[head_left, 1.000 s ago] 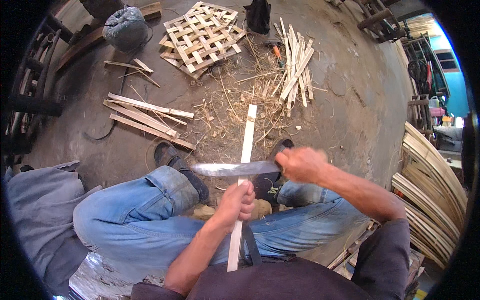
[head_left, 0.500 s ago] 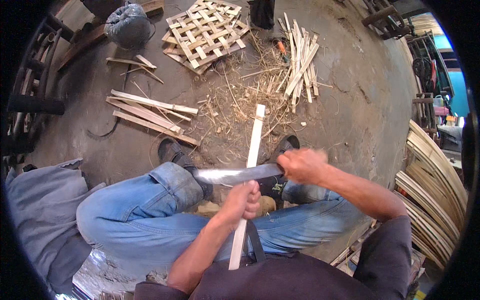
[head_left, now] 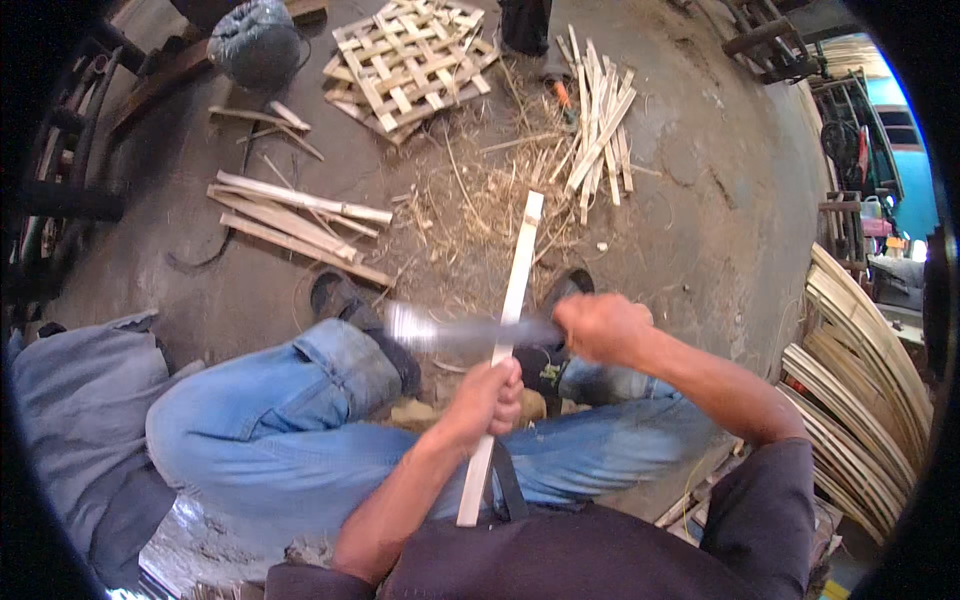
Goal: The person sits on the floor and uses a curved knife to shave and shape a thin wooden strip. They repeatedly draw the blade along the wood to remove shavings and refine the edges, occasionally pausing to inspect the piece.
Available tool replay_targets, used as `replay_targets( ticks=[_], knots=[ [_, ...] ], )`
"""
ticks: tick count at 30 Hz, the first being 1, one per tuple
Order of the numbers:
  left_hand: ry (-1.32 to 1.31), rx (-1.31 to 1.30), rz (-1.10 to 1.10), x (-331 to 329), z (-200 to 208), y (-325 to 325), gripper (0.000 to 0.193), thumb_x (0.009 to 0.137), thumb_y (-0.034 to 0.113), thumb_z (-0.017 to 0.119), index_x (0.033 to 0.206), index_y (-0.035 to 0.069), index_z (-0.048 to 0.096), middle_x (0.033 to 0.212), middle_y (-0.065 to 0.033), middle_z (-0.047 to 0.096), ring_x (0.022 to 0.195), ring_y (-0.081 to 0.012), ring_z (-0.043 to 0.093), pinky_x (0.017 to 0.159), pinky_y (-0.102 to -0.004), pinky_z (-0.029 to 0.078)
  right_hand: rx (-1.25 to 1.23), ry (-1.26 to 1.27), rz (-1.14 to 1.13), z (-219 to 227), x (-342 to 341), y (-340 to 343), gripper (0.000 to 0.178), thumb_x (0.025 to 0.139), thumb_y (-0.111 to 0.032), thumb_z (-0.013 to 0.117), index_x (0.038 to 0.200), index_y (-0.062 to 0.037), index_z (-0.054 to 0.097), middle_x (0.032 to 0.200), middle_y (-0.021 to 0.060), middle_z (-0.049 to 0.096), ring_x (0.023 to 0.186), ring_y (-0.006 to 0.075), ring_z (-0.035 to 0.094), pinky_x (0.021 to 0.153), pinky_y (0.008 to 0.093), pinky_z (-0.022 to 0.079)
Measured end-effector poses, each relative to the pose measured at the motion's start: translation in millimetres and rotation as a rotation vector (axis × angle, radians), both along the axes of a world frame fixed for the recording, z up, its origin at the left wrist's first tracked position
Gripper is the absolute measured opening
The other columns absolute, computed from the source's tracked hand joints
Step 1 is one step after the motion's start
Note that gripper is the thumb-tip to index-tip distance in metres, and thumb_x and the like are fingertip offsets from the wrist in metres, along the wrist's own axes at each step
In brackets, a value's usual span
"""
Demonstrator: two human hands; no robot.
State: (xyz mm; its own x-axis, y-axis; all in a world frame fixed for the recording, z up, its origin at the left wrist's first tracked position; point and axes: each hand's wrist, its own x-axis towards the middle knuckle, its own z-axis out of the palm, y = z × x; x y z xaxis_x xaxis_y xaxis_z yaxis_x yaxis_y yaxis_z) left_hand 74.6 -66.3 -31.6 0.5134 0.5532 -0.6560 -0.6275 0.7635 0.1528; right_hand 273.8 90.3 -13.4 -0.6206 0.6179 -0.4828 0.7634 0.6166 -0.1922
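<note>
My left hand (head_left: 485,402) is closed around a pale, flat bamboo strip (head_left: 519,268), gripping its lower half in front of my lap. The strip slants away from me, its far end over the shavings and its near end against my dark shirt. In my right hand (head_left: 606,328) is a machete (head_left: 440,329), gripped by the handle with the blade pointing left. Just beyond my left hand, the blade crosses the strip. Motion smears the blade, so whether it touches the strip or which edge faces it is unclear.
Shavings (head_left: 470,195) litter the floor ahead. Beyond them lie woven lattice panels (head_left: 410,70), a pile of thin strips (head_left: 603,135) and an orange-handled tool (head_left: 562,94). Wider strips (head_left: 300,215) lie left; long curved strips (head_left: 875,350) lean right. Grey cloth (head_left: 85,410) sits beside my left knee.
The machete has moved slightly away from me along the strip and is more blurred. The strip's far end has swung a little right and away. Both hands keep their holds.
</note>
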Motion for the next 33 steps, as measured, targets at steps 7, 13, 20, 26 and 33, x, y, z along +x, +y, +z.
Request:
replay_targets(
  ticks=[7,13,20,26,33],
  knots=[
    [-0.038,-0.024,-0.045,7.6,4.1,-7.1,0.023,0.1,0.03,0.046,0.08,0.019,0.04,0.063,0.0097,0.029,0.046,-0.0021,0.025,0.037,-0.0196,0.017,0.168,0.19,-0.096,-15.9,10.7,-7.7,0.007,0.081,-0.011,0.055,0.085,-0.0064,0.059,0.076,0.015,0.066,0.072,0.0369,0.068,0.06,0.0474,0.054],
    [-0.048,0.008,-0.071,5.7,-5.0,0.0,0.023,0.1,0.028,0.045,0.08,0.019,0.039,0.062,0.0098,0.027,0.045,-0.0017,0.024,0.037,-0.0193,0.016,0.231,0.011,0.078,-38.3,51.5,18.3,0.012,0.082,-0.017,0.056,0.088,-0.0065,0.058,0.077,0.0157,0.065,0.07,0.0361,0.067,0.064,0.0475,0.055],
    [-0.034,-0.026,-0.01,1.7,12.8,-8.0,0.025,0.101,0.032,0.045,0.08,0.018,0.039,0.063,0.0091,0.028,0.046,-0.0018,0.024,0.038,-0.0191,0.016,0.324,-0.118,0.102,-45.5,40.0,50.3,0.012,0.079,-0.014,0.056,0.086,-0.0048,0.056,0.072,0.0195,0.063,0.072,0.0402,0.066,0.063,0.05,0.053],
    [-0.06,-0.028,0.049,-3.7,1.0,-7.8,0.024,0.102,0.029,0.043,0.082,0.016,0.04,0.063,0.0088,0.027,0.046,-0.0017,0.022,0.037,-0.0193,0.015,0.472,0.228,-0.354,-22.8,101.1,82.4,0.009,0.08,-0.01,0.055,0.084,-0.0028,0.056,0.071,0.0245,0.062,0.072,0.0392,0.066,0.064,0.0508,0.052],
    [-0.056,-0.019,-0.027,0.6,7.8,-3.4,0.026,0.101,0.03,0.043,0.08,0.016,0.038,0.062,0.009,0.026,0.046,-0.0017,0.022,0.039,-0.0198,0.014,0.179,0.166,0.33,0.3,41.4,-0.9,0.011,0.078,-0.013,0.059,0.086,-0.0071,0.054,0.082,0.0148,0.064,0.07,0.0364,0.067,0.058,0.0432,0.054]
  ],
)
